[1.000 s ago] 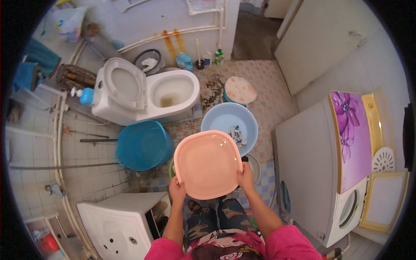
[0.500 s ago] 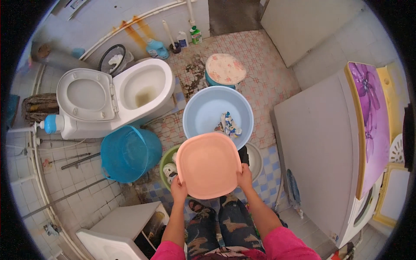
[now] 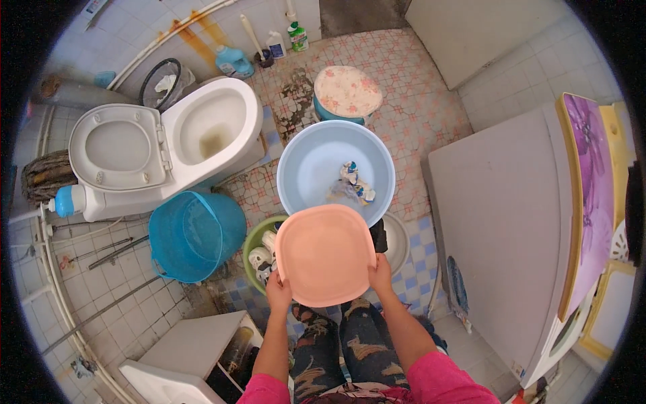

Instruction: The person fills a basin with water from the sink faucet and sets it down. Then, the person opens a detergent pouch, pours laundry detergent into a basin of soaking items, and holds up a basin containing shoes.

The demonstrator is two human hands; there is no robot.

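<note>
Both hands carry a peach-pink plastic basin [image 3: 326,256] in front of my legs. My left hand [image 3: 278,292] is closed on its left rim, my right hand [image 3: 381,272] on the right rim. I cannot tell whether it holds clear water. Just beyond it stands a large light-blue basin [image 3: 306,161], with crumpled white and blue packets [image 3: 356,183] inside. The pink basin's far edge covers part of the blue basin's near rim. Partly hidden at the left is a green basin [image 3: 251,269] with white shoes [image 3: 261,257]; a pale basin [image 3: 398,246] with something black shows at the right.
A toilet [image 3: 171,151] with its lid raised and a blue bucket [image 3: 198,236] stand to the left. On the right is a grey-sided appliance [image 3: 498,242]. A stool with a floral top [image 3: 348,91] stands beyond the blue basin. Cleaning bottles [image 3: 234,62] line the far wall.
My view has shifted slightly, and more of the packets and the white shoes now shows. Both hands keep their hold on the pink basin, which stays nearly in place.
</note>
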